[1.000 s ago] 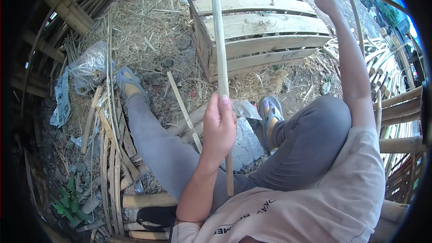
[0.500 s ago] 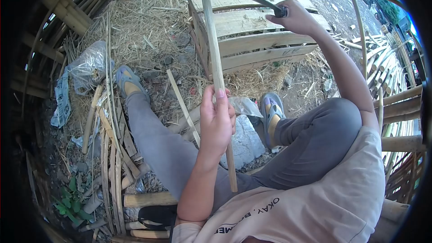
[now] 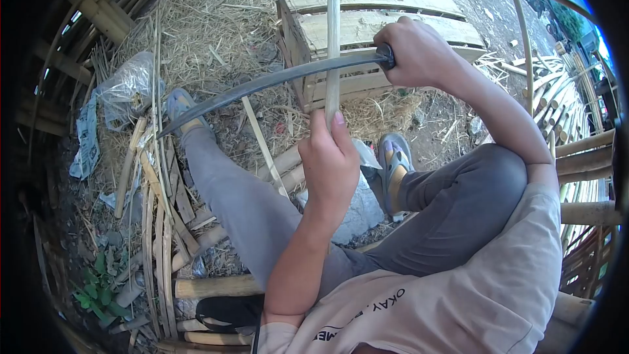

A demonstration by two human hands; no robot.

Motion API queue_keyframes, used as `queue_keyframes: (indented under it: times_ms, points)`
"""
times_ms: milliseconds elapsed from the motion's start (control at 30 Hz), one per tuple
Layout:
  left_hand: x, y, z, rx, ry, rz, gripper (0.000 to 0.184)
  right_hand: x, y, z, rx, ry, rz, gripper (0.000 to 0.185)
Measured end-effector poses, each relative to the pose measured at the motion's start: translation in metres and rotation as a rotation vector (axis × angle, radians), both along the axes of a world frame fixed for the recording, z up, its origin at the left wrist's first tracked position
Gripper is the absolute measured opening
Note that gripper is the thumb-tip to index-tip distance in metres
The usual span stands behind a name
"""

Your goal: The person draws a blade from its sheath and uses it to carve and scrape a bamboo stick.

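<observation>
Held upright in my left hand [image 3: 331, 160] is a pale bamboo strip [image 3: 333, 19], the fingers wrapped round its lower part with the thumb along it. My right hand [image 3: 419, 52] is closed on the dark handle of a long curved machete [image 3: 262, 85]. Its blade stretches leftward across the view, its tip near my left foot. The blade crosses the strip a little above my left fist; whether it touches the strip I cannot tell. Part of the strip below the fist is hidden by my forearm.
A slatted wooden crate [image 3: 386, 23] stands just ahead. Straw shavings [image 3: 216, 33] cover the ground. Split bamboo pieces [image 3: 160, 249] and a clear plastic bag [image 3: 131, 88] lie at left. A pale stone block [image 3: 360, 206] sits between my legs, and bamboo poles [image 3: 557, 95] are piled at right.
The machete has come down and toward me from above the crate, its blade now across the strip. My left hand has shifted slightly right and the strip stands more upright.
</observation>
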State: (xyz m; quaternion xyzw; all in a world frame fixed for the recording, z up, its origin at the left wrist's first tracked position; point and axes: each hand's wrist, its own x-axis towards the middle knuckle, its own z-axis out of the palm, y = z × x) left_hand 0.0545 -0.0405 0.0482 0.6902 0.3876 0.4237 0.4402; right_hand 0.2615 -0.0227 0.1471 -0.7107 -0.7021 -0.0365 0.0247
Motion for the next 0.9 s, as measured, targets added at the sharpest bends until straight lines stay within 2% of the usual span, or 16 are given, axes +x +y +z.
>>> queue_keyframes:
  times_ms: [233, 333, 367, 400, 533, 667, 767, 900]
  points:
    - [0.007, -0.004, 0.004, 0.047, 0.057, -0.005, 0.017, 0.018, 0.004, -0.014, 0.103, -0.028, 0.006, 0.019]
    - [0.005, -0.008, 0.0, -0.019, 0.058, 0.013, 0.025, 0.037, 0.008, -0.022, 0.135, 0.025, -0.07, 0.017]
    - [0.004, -0.012, -0.001, -0.031, 0.077, -0.033, 0.022, 0.051, 0.009, -0.022, 0.214, -0.03, -0.112, 0.016]
    - [0.003, -0.017, -0.001, -0.044, 0.094, -0.081, 0.019, 0.066, 0.014, -0.017, 0.173, -0.039, -0.245, 0.015]
    - [0.006, -0.026, -0.003, -0.078, 0.143, -0.199, 0.016, 0.112, 0.004, -0.012, 0.226, -0.105, -0.364, 0.016]
    - [0.002, -0.014, -0.017, -0.128, 0.021, -0.226, 0.025, 0.104, -0.003, -0.018, 0.135, 0.017, -0.359, 0.017]
    - [0.005, -0.006, -0.011, -0.409, -0.03, -0.203, 0.027, 0.078, -0.004, -0.02, -0.04, 0.064, -0.362, 0.026]
    - [0.015, -0.002, -0.024, -0.285, -0.03, -0.13, 0.024, 0.06, -0.006, -0.033, -0.146, 0.088, -0.216, 0.036]
